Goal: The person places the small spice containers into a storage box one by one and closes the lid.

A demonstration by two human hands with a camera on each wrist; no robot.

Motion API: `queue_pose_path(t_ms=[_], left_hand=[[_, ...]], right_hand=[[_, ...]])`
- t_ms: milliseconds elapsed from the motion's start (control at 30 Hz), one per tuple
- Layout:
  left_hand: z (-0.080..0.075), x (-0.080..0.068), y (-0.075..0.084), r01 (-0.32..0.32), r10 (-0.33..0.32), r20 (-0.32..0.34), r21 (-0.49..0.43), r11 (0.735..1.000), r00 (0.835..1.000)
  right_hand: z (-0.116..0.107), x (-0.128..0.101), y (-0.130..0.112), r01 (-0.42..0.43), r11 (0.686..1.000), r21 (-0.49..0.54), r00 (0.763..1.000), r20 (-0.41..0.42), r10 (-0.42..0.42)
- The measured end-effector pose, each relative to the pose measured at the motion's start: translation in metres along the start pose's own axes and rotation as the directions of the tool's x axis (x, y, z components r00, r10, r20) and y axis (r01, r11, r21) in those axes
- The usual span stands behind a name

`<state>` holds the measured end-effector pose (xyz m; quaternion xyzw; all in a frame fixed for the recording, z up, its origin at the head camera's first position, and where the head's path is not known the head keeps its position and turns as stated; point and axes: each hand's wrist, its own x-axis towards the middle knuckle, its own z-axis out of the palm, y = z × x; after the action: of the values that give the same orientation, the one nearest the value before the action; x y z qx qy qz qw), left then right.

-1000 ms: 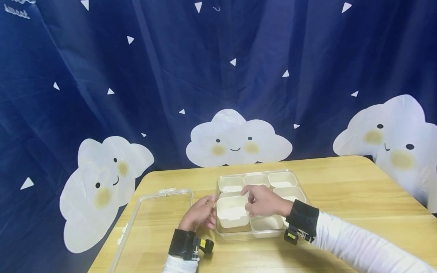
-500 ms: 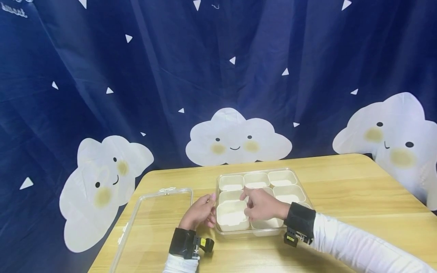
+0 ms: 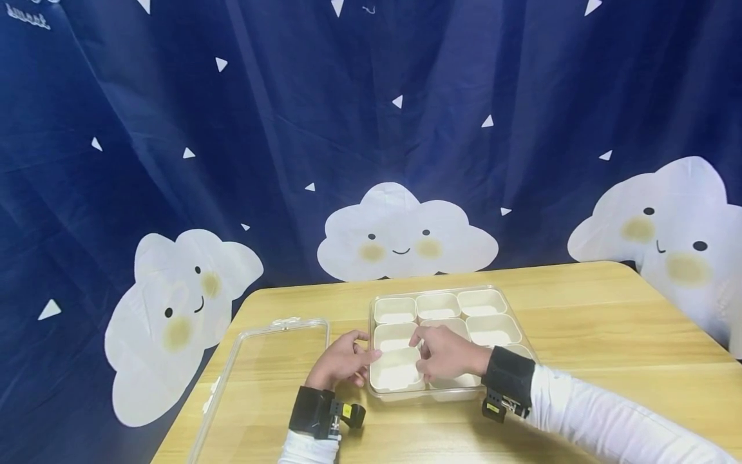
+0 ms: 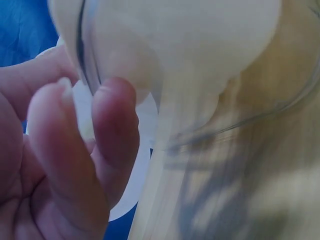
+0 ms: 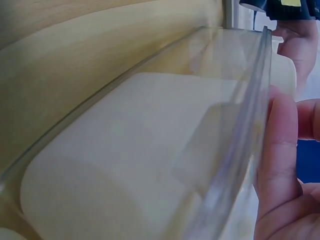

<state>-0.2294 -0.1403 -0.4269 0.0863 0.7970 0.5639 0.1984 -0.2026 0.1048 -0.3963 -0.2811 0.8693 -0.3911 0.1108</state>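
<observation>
A clear plastic box (image 3: 400,394) on the table holds several cream-coloured small containers set in rows. At its front left corner, one small container (image 3: 397,370) sits level with the others. My right hand (image 3: 452,353) reaches over the box and pinches that container's right side between thumb and curled index finger. My left hand (image 3: 342,361) lies at the box's left side, its thumb reaching over the rim onto the same container. In the left wrist view, the left fingers (image 4: 116,125) lie against the outside of the clear wall.
A clear lid (image 3: 232,367) with side clips lies flat on the wooden table (image 3: 580,348), left of the box. A dark blue curtain (image 3: 278,129) with white smiling clouds hangs behind the table. Black camera bands sit on both wrists.
My right hand has lowered the front left container into the box, down to the level of the others. My left thumb has moved right, over the rim onto that container.
</observation>
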Motion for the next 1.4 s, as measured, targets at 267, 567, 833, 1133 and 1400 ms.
queue_pose_path(t_ms=[267, 567, 833, 1133, 1400], left_hand=[[0.0006, 0.0002, 0.0017, -0.002, 0.002, 0.001, -0.01, 1.0, 1.0], [0.0011, -0.0031, 0.0038, -0.019, 0.019, -0.008, 0.012, 1.0, 1.0], [0.0013, -0.0006, -0.0023, -0.006, 0.007, -0.024, 0.032, 0.999, 1.0], [0.0031, 0.0022, -0.0019, -0.005, 0.006, -0.029, 0.049, 0.999, 1.0], [0.0022, 0.0003, -0.002, 0.003, 0.001, -0.059, 0.079, 0.997, 0.998]], right_hand=[[0.0012, -0.0017, 0.0004, 0.002, 1.0, 0.028, 1.0, -0.005, -0.002], [0.0019, -0.0027, 0.0022, 0.032, 0.999, -0.005, 0.999, -0.008, -0.032], [0.0031, -0.0038, 0.0035, 0.054, 0.998, -0.03, 0.999, -0.004, -0.054], [0.0027, -0.003, 0.0061, 0.042, 0.998, -0.043, 0.999, -0.006, -0.043], [0.0044, -0.0001, 0.0042, 0.052, 0.999, -0.009, 0.999, 0.005, -0.052]])
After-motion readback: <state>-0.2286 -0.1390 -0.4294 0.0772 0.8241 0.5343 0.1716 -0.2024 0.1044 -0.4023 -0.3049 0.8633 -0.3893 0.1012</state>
